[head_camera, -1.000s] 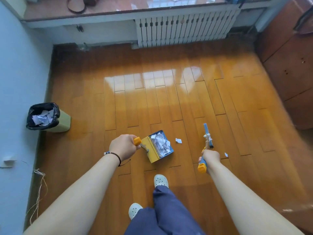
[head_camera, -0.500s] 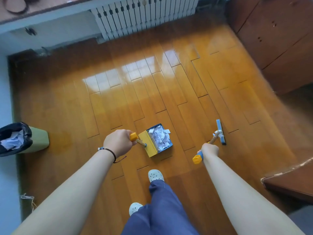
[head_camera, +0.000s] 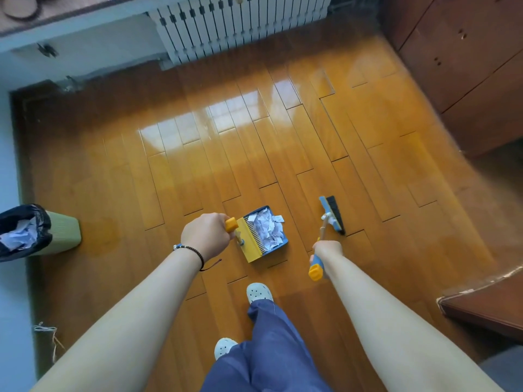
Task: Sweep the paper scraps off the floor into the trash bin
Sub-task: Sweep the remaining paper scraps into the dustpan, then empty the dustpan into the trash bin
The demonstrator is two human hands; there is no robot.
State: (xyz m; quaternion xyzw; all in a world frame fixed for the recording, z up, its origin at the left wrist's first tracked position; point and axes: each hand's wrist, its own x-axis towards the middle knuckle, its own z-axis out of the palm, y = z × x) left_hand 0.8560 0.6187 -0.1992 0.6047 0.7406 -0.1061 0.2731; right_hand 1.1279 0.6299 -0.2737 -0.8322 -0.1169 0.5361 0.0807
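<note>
My left hand [head_camera: 206, 235] grips the orange handle of a blue and yellow dustpan [head_camera: 254, 250], which holds a heap of white paper scraps [head_camera: 267, 226]. One scrap lies at the pan's far lip. My right hand [head_camera: 327, 251] grips the handle of a small broom [head_camera: 332, 215] with a blue head and black bristles, standing on the floor to the right of the pan. The green trash bin [head_camera: 60, 234] with a black liner stands at the far left edge, with paper inside it.
A white radiator [head_camera: 240, 21] runs along the far wall. Brown cabinets [head_camera: 464, 60] line the right side, and a brown furniture corner [head_camera: 481, 304] juts in at lower right. My legs and white shoes [head_camera: 259, 291] are below the dustpan. String [head_camera: 46, 331] lies by the left wall.
The view has swung right, so the bin slid to the left edge. The loose scrap near the pan's lip is no longer on the floor. The broom moved right, away from the pan.
</note>
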